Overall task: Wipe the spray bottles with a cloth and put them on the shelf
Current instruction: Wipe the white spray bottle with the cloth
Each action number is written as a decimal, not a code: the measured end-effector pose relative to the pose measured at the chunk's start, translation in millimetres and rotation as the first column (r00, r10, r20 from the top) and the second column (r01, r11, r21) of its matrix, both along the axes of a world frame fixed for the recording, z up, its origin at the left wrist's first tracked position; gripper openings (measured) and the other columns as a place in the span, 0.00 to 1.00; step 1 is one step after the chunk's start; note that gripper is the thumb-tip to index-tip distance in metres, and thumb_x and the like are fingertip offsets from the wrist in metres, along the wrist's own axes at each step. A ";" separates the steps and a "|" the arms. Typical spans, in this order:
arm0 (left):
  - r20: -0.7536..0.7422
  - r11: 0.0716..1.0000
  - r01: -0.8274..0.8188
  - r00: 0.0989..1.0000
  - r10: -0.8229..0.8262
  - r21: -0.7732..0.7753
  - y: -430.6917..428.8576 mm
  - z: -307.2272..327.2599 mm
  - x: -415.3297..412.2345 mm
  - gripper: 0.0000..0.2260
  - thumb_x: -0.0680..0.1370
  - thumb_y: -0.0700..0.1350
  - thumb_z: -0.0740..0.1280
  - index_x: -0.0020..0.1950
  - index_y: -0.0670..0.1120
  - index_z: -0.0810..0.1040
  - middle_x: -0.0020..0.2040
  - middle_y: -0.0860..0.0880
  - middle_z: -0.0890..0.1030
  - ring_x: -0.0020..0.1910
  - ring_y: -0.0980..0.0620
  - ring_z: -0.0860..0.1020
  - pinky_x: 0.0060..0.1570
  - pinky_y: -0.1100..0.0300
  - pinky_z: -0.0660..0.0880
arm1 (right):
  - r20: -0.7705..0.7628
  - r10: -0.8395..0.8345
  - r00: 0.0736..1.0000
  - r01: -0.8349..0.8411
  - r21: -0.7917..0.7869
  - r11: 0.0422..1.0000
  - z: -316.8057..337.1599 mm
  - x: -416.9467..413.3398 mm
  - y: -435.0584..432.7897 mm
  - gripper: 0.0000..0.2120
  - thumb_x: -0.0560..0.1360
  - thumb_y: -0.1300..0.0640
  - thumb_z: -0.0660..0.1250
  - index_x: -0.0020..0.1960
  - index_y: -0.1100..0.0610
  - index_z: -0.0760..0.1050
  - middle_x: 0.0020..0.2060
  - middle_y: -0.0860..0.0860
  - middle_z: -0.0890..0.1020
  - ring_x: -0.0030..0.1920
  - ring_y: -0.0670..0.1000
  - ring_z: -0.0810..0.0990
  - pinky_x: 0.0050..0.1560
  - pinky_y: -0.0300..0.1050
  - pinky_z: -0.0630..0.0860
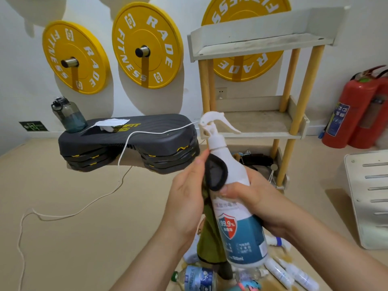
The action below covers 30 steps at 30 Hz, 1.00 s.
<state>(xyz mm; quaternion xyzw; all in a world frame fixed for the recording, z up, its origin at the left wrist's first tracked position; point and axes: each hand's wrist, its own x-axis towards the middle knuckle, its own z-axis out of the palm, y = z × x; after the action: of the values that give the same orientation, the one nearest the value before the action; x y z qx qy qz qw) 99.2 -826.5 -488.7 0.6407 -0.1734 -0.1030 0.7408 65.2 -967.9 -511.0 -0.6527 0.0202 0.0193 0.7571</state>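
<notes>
Right hand [252,198] grips spray bottle [237,227]; left hand [186,198] holds cloth [216,175]; shelf [262,120] behind

The right hand [249,198] grips a white spray bottle [235,198] upright; the left hand [189,198] presses a dark-edged cloth [215,173], apparently green below, against it, before the shelf [260,43].

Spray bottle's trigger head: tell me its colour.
White. The trigger head shows best in the head view, atop the spray bottle.
</notes>
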 end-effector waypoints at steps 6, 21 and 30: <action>-0.210 0.986 0.117 0.968 -0.139 -0.115 3.7 -10.5 18.9 0.28 0.72 0.53 0.74 0.68 0.45 0.74 0.57 0.47 0.84 0.55 0.51 0.82 0.53 0.52 0.80 | 0.211 -0.084 0.974 0.144 -0.288 0.947 12.3 4.3 6.8 0.23 0.61 0.55 0.77 0.54 0.49 0.77 0.43 0.53 0.84 0.43 0.46 0.84 0.41 0.44 0.82; -0.203 0.917 -0.367 0.921 0.333 -0.159 4.6 13.0 42.3 0.03 0.74 0.39 0.73 0.46 0.43 0.81 0.44 0.43 0.83 0.41 0.48 0.80 0.42 0.54 0.79 | 0.253 -0.150 0.956 0.294 -0.811 0.505 -16.4 -4.4 36.6 0.45 0.61 0.40 0.78 0.70 0.43 0.57 0.60 0.45 0.69 0.49 0.48 0.77 0.45 0.49 0.80; -0.146 0.948 0.056 0.983 -0.107 -0.314 22.0 16.8 43.3 0.08 0.71 0.45 0.69 0.48 0.45 0.83 0.49 0.43 0.83 0.45 0.48 0.81 0.49 0.52 0.79 | -0.069 0.220 0.973 -0.228 -0.141 0.963 2.4 -0.3 15.1 0.23 0.60 0.53 0.79 0.51 0.63 0.80 0.47 0.62 0.85 0.45 0.58 0.85 0.53 0.57 0.81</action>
<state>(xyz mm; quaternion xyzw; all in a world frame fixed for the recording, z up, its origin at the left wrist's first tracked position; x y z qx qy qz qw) 142.5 -804.5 -471.9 0.4988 -0.1534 -0.1568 0.8385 64.9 -952.8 -508.6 -0.7045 -0.0323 0.1202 0.6987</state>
